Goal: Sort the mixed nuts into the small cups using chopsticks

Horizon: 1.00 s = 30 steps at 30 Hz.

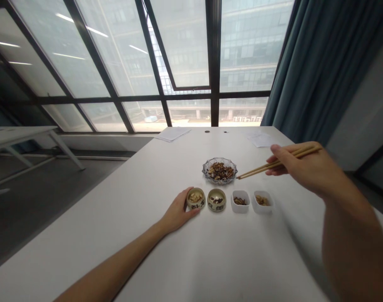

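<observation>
My left hand (178,213) is wrapped round the side of a small ceramic bowl (196,206) with dark characters on it; pale nuts lie inside. Just right of it stands a matching bowl (216,208) holding a few dark pieces. My right hand (294,165) grips a pair of wooden chopsticks (256,170), raised over the table. Their tips are close together beside the right rim of a scalloped glass dish (221,181), which holds mixed brown nuts or seeds. I make out nothing between the tips.
Two square white containers continue the row: one (240,209) has dark striped seeds, the other (263,209) light brown pieces. Paper sheets (172,133) lie at the white table's (166,260) far left, more paper (260,139) at far right. A curtain (317,75) hangs beside the windows.
</observation>
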{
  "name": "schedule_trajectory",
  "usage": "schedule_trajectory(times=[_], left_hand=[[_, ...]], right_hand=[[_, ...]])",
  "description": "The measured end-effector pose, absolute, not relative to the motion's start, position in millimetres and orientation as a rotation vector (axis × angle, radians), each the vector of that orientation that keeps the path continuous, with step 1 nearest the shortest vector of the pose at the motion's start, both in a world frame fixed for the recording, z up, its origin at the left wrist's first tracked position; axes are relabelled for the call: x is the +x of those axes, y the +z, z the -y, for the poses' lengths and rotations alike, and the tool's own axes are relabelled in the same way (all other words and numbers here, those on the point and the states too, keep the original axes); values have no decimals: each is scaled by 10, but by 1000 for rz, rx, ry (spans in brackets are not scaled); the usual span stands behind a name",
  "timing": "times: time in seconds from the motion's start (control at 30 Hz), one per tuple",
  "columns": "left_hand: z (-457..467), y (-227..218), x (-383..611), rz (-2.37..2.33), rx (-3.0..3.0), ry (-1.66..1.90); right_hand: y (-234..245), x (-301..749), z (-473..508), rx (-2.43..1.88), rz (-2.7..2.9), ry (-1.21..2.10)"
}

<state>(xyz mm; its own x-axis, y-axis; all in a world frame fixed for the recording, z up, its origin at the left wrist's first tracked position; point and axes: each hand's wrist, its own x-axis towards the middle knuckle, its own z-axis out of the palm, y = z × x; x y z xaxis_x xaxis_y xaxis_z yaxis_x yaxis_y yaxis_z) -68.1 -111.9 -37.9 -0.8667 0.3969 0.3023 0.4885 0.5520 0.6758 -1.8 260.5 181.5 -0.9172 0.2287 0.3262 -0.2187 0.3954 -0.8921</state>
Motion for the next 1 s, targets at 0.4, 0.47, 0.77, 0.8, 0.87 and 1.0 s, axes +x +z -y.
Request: schedule_trajectory(times=[0.4,0.47,0.77,0.8,0.87,1.0], left_hand=[[1132,-379,-683,2680,-746,-1244],[1132,-382,-685,2679,-747,-1247],[1115,-340,-664,2681,-751,-1248],[1113,-336,-661,2680,-747,-1246],[1110,-329,-656,2685,-740,-1242],[1110,-336,-658,2685,-734,-1244]], right_hand=[[1823,16,-2659,31,2566,1598],[1787,-7,-2679,44,2586,1615],[1710,-93,-2702,122,2390,1717],[1720,-94,-2697,120,2365,1714],[1743,-93,-2685,114,2325,1695],[1778,-100,-2657,93,2223,1666]])
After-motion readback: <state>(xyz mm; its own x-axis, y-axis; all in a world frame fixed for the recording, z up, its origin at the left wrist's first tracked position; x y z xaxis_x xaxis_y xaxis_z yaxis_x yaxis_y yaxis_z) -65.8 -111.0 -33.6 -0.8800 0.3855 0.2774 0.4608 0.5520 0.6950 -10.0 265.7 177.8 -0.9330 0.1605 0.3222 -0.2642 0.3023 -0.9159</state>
